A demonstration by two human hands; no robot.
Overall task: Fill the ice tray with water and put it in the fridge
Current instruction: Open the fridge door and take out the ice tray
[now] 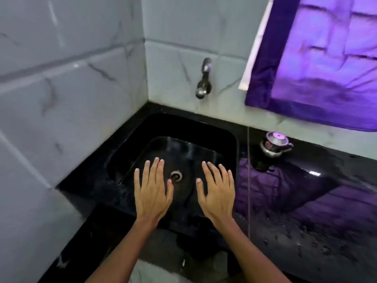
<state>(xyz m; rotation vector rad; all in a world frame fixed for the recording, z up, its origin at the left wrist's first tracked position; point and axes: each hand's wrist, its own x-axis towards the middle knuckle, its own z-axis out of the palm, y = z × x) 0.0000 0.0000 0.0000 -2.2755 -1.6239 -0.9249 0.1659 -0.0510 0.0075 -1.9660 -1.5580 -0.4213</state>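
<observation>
Both forearms reach forward from the bottom of the view, bare to past the wrists, angling slightly inward as they extend. The left hand (152,188) is held flat, palm down, its back facing up, with the four fingers straight and close together and the thumb set a little apart toward the other hand. The right hand (217,189) mirrors it: palm down, fingers straight and slightly fanned, thumb pointing in toward the left one. The two hands sit side by side at the same level, apart from each other, with a gap between the thumbs. Neither hand holds anything.
</observation>
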